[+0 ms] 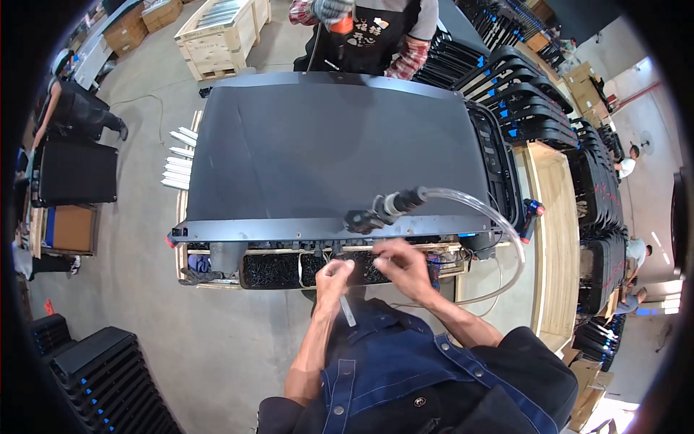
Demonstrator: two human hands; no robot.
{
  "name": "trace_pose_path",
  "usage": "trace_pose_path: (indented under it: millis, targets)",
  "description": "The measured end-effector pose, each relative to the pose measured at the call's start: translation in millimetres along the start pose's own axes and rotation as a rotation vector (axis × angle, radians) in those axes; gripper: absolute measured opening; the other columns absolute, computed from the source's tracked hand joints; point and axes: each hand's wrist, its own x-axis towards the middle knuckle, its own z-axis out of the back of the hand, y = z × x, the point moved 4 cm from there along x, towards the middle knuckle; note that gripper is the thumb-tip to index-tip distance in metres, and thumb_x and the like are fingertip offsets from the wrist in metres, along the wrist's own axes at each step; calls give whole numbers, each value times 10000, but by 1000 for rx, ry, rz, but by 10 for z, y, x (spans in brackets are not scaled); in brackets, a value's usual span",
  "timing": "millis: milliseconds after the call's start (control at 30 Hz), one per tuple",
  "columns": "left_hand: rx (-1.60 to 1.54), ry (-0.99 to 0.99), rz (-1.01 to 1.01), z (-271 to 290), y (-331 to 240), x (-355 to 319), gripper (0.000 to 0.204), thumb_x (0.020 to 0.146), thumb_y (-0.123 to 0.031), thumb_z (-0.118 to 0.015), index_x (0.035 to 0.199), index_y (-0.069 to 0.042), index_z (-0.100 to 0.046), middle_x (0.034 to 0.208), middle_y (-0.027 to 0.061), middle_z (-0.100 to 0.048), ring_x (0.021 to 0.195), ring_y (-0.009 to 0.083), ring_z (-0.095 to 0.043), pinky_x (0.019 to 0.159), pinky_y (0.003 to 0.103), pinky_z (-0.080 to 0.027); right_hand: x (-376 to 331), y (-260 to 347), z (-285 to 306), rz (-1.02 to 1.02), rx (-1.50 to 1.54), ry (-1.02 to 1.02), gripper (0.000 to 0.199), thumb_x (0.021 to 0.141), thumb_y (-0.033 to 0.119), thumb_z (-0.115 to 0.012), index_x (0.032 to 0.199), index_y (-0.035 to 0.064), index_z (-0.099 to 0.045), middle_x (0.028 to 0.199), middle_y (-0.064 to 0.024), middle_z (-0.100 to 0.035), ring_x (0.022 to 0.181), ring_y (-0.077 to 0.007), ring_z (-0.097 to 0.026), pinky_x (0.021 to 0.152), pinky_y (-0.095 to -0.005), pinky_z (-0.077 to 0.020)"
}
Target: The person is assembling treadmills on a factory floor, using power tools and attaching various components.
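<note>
- Lying on the near edge of the big black panel, the air tool runs its long axis left to right, nose toward the left and slightly near, clear hose leaving its right end.
- Just nearer, the right hand hovers over the tray of black screws, fingers curled; what it grips I cannot tell.
- Beside it, the left hand pinches a thin pale strip that points near.
- Across the panel stands another person.
</note>
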Motion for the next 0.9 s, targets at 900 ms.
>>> trace_pose_path:
  millis: [900]
  targets:
    - [-715,264,78,-151,480,1371,62,944,-100,-670,993,-110,-633,800,-27,-592,580,60,-472,495,216,-358,1084,726,-325,357,309,123,414,755,-97,-747,1105,45,-578,1082,-158,-679,1045,-280,-671,950,-461,-559]
